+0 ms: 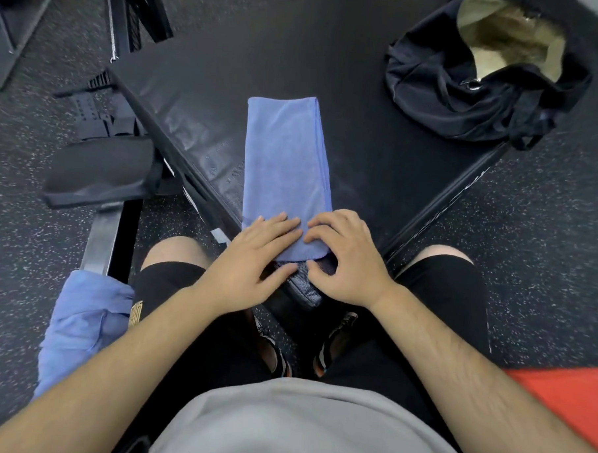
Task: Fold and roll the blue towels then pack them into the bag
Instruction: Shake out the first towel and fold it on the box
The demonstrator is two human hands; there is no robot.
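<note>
A blue towel [286, 164], folded into a long narrow strip, lies lengthwise on the black padded bench [380, 134] in front of me. My left hand [255, 255] rests flat on its near end with straight fingers. My right hand [347, 259] sits beside it, fingertips curled onto the towel's near right corner and thumb under the edge. More blue towel [80, 329] lies crumpled on the floor by my left knee. The black bag [481, 94] stands open at the far right of the bench, pale lining showing.
A black pad on a metal frame [101, 176] stands to the left of the bench. Dark equipment legs [139, 17] stand at the far left. A red object [564, 399] lies at the right edge. My knees straddle the bench end over speckled rubber floor.
</note>
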